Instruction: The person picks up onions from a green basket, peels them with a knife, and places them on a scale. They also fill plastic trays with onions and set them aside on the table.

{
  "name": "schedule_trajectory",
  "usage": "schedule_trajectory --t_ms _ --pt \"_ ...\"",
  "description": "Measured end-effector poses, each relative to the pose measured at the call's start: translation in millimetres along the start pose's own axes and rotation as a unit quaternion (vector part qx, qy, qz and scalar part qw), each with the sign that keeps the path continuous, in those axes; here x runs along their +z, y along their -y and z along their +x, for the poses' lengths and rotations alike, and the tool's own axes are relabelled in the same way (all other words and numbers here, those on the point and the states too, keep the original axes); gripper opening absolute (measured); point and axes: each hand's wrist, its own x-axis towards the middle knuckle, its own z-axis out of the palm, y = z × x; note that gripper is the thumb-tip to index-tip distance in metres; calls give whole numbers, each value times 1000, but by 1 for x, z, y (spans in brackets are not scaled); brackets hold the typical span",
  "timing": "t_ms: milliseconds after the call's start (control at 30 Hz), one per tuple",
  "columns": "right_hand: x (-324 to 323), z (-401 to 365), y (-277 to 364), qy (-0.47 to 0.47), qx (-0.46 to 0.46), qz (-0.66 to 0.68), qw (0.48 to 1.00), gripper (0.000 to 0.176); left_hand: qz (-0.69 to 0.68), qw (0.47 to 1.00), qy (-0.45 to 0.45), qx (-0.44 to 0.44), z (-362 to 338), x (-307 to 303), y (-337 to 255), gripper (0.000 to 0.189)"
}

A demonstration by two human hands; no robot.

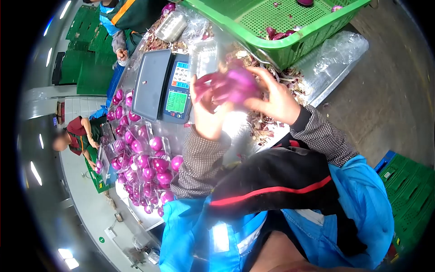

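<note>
Onions (pixel 233 85), purple and blurred by motion, are held between both hands in the upper middle of the frame, just above the table (pixel 226 129). The left hand (pixel 205 111) is cupped against them with its fingers half spread, and the right hand (pixel 275 97) is wrapped over their right side.

A drop is judged the main risk. The hold looks loose and is shared between two moving hands, so an onion could slip left onto the scale (pixel 165 86) or fall among the skins (pixel 267 123). Loose skins could also be carried along with the bunch.

At the lower left, packs (pixel 145 165) of onions are laid close together on the steel table. The scale stands at the middle, with a clear tray (pixel 206 56) just beside it. A green crate (pixel 290 34) sits at the top right, with a plastic bag (pixel 340 50) to its right.

Two co-workers (pixel 79 133) are seen at the left edge and upper left. Green crates are stacked behind them, and a grey concrete floor (pixel 385 104) lies at the right.
</note>
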Motion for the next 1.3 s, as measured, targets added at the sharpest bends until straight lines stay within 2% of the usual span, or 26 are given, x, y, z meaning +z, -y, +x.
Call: schedule_trajectory --t_ms 33,67,100,133,200,233,267,300,367,400,433,467,500,533,600,667,700,800,933,1000,1067,1100,1133,1200,1267,1300 --pt "0 2 -11 -8 13 111 994 66 -14 1000 -3 -21 0 -4 -2 107" --pt "-3 -3 -21 19 100 235 967 63 -45 998 -18 -49 -5 -2 -10 109" --pt "-6 -7 -30 25 193 349 917 61 -99 994 -18 -38 -6 -6 -6 111" --pt "0 -11 -36 38 239 444 863 61 -90 996 -29 1 -8 -5 14 103" --pt "12 -16 -32 65 260 492 828 61 -64 996 38 52 -7 5 43 92" --pt "23 -17 -23 28 319 492 810 63 -147 988 49 -7 -11 11 47 81" --pt "25 -18 -26 47 302 493 814 67 -193 978 61 -45 -9 13 42 97" --pt "24 -20 -38 33 332 413 848 64 -207 977 34 -50 -11 15 40 96" --pt "11 -16 -44 19 323 242 915 50 -223 973 -3 -59 -16 12 42 93" --pt "10 -18 -41 -47 216 130 966 35 -223 973 -7 -65 -15 2 48 91" --pt "5 -20 -35 -84 114 -30 989 27 -222 972 -11 -69 -14 -5 50 90" --pt "1 -22 -26 -119 8 -189 975 19 -187 980 -16 -69 -14 -10 46 89" --pt "-1 -25 -20 -106 -55 -265 957 17 -152 986 -21 -71 -16 -14 42 88" --pt "-2 -26 -13 -72 -102 -321 939 21 -117 990 -26 -75 -20 -16 40 87" --pt "-1 -22 -2 -25 -141 -393 908 18 -56 998 11 -38 -20 -16 39 80" --pt "0 -14 -1 -24 -151 -407 900 16 7 999 44 -15 -22 -14 30 81" --pt "0 -10 -3 -23 -156 -414 897 16 8 999 42 -33 -25 -13 28 83" --pt "0 -3 -14 -20 -188 -406 894 15 -72 992 65 -87 -26 -7 13 85" --pt "-4 -3 -46 -35 -188 -390 901 21 -62 988 87 -116 -31 -16 18 91" --pt "-30 -10 -93 -13 9 -418 908 20 -90 980 160 -78 -39 -27 9 94" --pt "-35 -23 -96 -67 -17 -367 928 25 -130 971 189 -60 -35 -24 -12 93" --pt "-28 -20 -75 -66 -9 -332 941 22 -169 971 134 -100 -39 -24 -12 93" --pt "-21 -18 -71 -65 -19 -325 943 24 -147 979 75 -120 -34 -23 -6 93" --pt "-9 -9 -47 -45 -3 -271 961 28 -34 994 29 -100 -27 -24 6 94" --pt "-1 -9 -17 -28 34 -204 978 48 -18 994 41 -100 -27 -22 10 96" --pt "5 -9 -7 -27 -2 -204 979 52 4 994 45 -97 -27 -20 12 96"
